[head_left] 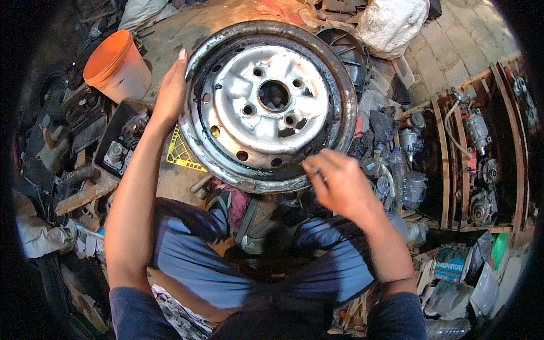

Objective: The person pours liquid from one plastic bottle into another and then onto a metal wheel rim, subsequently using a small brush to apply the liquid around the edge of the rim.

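A steel car wheel rim [229, 136] without a tyre is tilted up in front of my knees. Its silver centre has a large hub hole and several bolt holes, and dark grime coats the ring around it. My left hand [171, 90] grips the rim's left edge; part of its fingers is hidden behind the metal. At the lower right of the rim, my right hand [339, 182] is closed, fingers pinched together against the dirty ring. It is slightly blurred, and what sits between the fingers is too small to name.
An orange bucket [116, 68] stands at the far left, above a black tray [127, 110] of metal parts. A yellow plastic crate [182, 152] shows under the rim. Right of me, a wooden rack [445, 164] holds several machine parts; a white sack [391, 28] lies behind.
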A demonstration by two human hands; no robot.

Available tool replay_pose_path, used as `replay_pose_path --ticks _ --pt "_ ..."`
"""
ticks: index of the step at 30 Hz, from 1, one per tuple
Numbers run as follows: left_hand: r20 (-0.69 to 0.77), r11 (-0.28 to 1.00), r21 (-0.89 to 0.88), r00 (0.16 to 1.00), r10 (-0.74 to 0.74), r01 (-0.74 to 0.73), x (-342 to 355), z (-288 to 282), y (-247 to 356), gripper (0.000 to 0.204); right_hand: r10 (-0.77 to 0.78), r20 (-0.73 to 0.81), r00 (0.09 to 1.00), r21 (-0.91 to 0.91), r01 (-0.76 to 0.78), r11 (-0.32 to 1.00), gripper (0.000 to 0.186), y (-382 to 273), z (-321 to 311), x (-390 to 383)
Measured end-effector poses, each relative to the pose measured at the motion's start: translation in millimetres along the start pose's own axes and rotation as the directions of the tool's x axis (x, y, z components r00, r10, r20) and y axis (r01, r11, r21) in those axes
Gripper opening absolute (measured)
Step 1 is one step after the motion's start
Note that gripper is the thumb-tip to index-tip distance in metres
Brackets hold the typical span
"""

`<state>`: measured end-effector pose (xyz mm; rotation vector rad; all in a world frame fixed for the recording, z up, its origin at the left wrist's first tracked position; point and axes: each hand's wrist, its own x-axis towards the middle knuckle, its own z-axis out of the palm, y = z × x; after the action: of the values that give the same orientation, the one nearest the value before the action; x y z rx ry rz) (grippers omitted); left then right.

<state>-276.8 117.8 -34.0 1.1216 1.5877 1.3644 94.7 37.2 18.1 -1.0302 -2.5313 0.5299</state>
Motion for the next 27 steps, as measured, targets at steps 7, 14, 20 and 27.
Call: replay_pose_path --ticks 7,14,20,27 --pt "0.001 0.998 0.007 0.998 0.059 -0.059 -2.6 2.1 4.7 0.072 -0.046 -0.086 0.995 0.285 0.069 0.956 0.008 -15.5 26.6 1.8" --pt "-0.069 0.995 0.093 0.997 0.038 -0.032 -7.7 2.0 8.1 0.075 0.26 -0.145 0.955 0.111 -0.245 0.963 0.016 25.6 -17.0 9.2" --pt "-0.05 0.996 0.078 0.998 0.041 -0.037 8.9 -2.8 -13.8 0.073 0.093 -0.109 0.99 -0.153 -0.109 0.982 0.008 22.6 -8.7 9.2" --pt "-0.025 1.0 0.017 0.999 0.026 -0.025 0.4 3.8 -3.2 0.073 -0.009 0.059 0.998 0.074 0.004 0.997 0.011 -13.2 0.1 1.3"
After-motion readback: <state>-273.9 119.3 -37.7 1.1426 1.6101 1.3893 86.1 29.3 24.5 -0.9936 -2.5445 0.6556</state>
